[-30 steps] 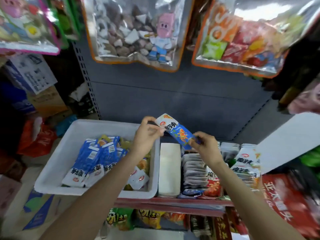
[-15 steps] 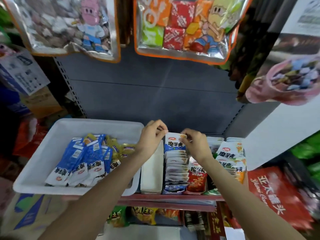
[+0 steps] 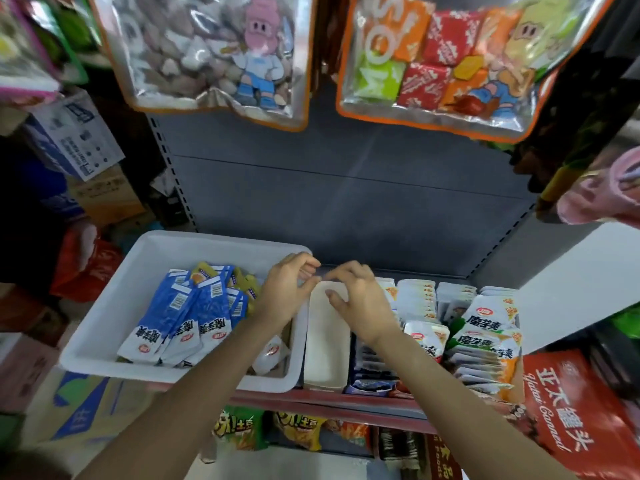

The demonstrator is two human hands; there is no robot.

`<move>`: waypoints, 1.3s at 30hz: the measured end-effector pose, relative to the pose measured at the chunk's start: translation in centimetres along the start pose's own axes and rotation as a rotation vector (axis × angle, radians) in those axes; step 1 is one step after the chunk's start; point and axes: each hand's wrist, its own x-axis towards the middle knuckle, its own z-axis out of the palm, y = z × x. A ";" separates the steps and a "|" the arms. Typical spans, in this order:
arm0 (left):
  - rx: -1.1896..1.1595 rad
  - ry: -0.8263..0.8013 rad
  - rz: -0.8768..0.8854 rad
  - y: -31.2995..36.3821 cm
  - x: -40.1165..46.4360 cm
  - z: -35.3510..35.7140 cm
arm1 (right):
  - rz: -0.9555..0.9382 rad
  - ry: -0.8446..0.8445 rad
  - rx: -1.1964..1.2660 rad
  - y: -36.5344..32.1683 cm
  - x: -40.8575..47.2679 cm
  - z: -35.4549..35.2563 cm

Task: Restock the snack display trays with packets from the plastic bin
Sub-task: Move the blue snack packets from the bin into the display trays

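packet: gone from both hands | left hand point(image 3: 289, 292), right hand point(image 3: 360, 299): shifted left over white tray point(image 3: 325, 355)

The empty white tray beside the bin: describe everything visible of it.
The empty white tray is a long, narrow, shallow trough with rounded corners, seemingly plastic or card. It lies flat on the shelf, wedged between the white plastic bin and a tray of upright packets. Nothing shows inside. Both hands hover at its far end; whether they touch it is unclear.

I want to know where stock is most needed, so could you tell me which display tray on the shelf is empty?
The white tray directly right of the plastic bin is empty; the other trays hold packets.
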 end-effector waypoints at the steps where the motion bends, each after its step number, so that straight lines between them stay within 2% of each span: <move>1: 0.022 0.010 -0.036 -1.1 -0.5 -0.8 | -0.012 -0.074 0.011 -1.1 0.4 0.8; 7: 0.145 -0.010 -0.303 -8.8 -3.6 -6.3 | -0.015 -0.319 0.002 -7.0 2.9 7.3; 10: 0.319 -0.123 -0.460 -14.1 -5.3 -8.9 | -0.018 -0.414 -0.074 -9.2 4.0 10.8; 13: 0.339 -0.203 -0.546 -18.5 -6.2 -10.5 | -0.037 -0.492 -0.125 -11.1 4.8 13.4; 16: 0.428 -0.280 -0.558 -20.8 -6.1 -11.8 | -0.078 -0.589 -0.166 -12.1 5.2 15.4; 21: 0.430 -0.399 -0.572 -21.3 -5.8 -12.3 | -0.060 -0.688 -0.420 -12.3 5.0 16.7; 27: 0.429 -0.357 -0.478 -20.7 -6.0 -12.9 | 0.011 -0.686 -0.430 -12.3 4.6 16.5; 29: 0.459 -0.325 -0.467 -19.6 -6.1 -13.4 | 0.039 -0.705 -0.363 -12.3 4.9 16.5; 32: 0.617 -0.229 -0.393 -17.4 -5.6 -14.4 | 0.092 -0.636 -0.185 -11.9 5.2 16.0; 35: 0.732 -0.168 -0.233 -14.4 -4.3 -14.4 | 0.065 -0.367 -0.053 -11.8 5.0 14.4; 39: 0.618 -0.051 0.024 -10.6 -2.7 -13.1 | 0.094 -0.125 0.077 -10.8 4.8 10.8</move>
